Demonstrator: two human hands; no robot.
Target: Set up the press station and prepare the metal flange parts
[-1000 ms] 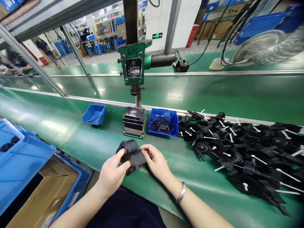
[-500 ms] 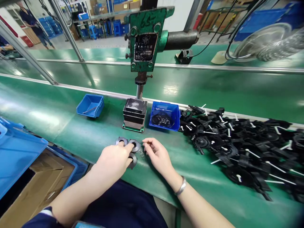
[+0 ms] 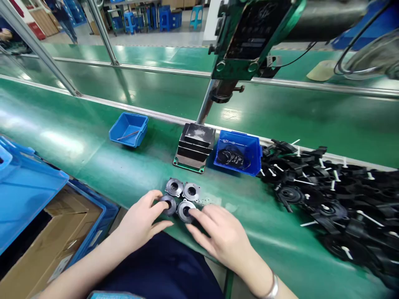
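Several small grey round motors (image 3: pixel 182 192) stand in a tight square cluster near the front edge of the green bench (image 3: pixel 93 162). My left hand (image 3: pixel 140 222) rests at their left, its fingertips touching the near-left motor (image 3: pixel 169 204). Fingers spread, my right hand (image 3: pixel 222 234) lies at their right with its fingertips on the near-right motor (image 3: pixel 186 209). Neither hand lifts anything.
A green hand press (image 3: pixel 252 37) stands behind over a black fixture block (image 3: pixel 195 146). A blue bin of black rings (image 3: pixel 238 157) and an emptier blue bin (image 3: pixel 129 128) flank it. Black plastic parts with white stems (image 3: pixel 330 199) are heaped at right. Blue crates and a cardboard box (image 3: pixel 43 236) sit at lower left.
One second ago both hands held a dark bundle of motors; it was set down on end. My right hand has moved in onto the cluster. The camera has tilted closer.
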